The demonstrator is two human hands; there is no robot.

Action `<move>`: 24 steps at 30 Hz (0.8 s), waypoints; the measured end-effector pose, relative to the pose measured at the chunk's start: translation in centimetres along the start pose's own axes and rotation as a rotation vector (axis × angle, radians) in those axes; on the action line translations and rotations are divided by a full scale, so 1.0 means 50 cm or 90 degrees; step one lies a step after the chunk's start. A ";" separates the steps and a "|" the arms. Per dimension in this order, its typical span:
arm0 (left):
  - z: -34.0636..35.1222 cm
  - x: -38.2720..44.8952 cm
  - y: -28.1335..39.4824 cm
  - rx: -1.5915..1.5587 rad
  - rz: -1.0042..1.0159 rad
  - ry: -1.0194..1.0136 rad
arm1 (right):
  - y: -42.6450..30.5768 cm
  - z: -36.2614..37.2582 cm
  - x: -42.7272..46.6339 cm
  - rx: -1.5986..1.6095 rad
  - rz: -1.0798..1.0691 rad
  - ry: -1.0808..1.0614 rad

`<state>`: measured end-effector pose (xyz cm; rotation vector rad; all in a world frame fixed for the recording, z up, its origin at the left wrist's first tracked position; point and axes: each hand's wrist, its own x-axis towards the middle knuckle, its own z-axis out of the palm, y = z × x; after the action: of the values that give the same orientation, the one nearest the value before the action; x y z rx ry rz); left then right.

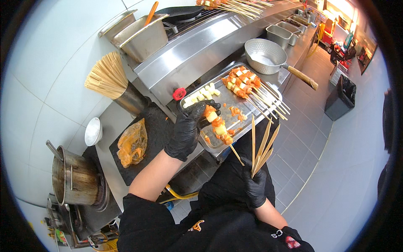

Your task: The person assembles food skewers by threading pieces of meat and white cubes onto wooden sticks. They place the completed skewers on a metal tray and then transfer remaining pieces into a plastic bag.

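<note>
My left hand, in a black glove, grips the upper end of a loaded skewer. Orange-marinated meat alternates with pale yellow chunks along it, and its bare stick points down toward my right hand. That hand, gloved too, is closed around several bare flat bamboo skewers that fan upward. Whether it touches the loaded stick cannot be told. Beneath my left hand lies a metal tray with a row of pale chunks, marinated meat pieces and a pile of loaded skewers.
A hammered saucepan has its wooden handle jutting over the aisle. Left stand a holder of skewers, a black board with a stained plastic bag, a white bowl and a tall pot. A grill hood edge rises behind the tray.
</note>
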<state>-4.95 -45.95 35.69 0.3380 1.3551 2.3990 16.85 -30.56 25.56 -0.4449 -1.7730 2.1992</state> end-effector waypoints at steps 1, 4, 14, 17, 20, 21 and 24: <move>0.001 -0.001 -0.005 -0.004 0.005 0.001 | 0.000 0.003 0.000 0.009 0.004 -0.002; -0.002 -0.002 -0.025 0.032 0.007 0.016 | -0.004 0.013 0.002 0.002 -0.011 0.012; -0.035 0.021 -0.045 0.324 0.087 -0.074 | -0.027 -0.015 0.029 0.019 0.081 0.073; -0.031 0.018 -0.047 0.493 0.078 -0.066 | -0.043 -0.028 0.045 0.060 0.066 0.141; -0.031 0.016 -0.050 0.568 0.007 -0.045 | -0.062 -0.036 0.044 0.137 0.070 0.138; -0.032 0.016 -0.052 0.660 0.028 -0.069 | -0.067 -0.040 0.044 0.130 0.073 0.125; -0.040 0.020 -0.060 0.909 0.083 -0.159 | -0.065 -0.040 0.042 0.096 0.069 0.122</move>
<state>-6.03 -45.65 32.12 1.0087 2.6753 0.9633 15.81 -27.28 28.21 -0.7049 -1.5051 2.2565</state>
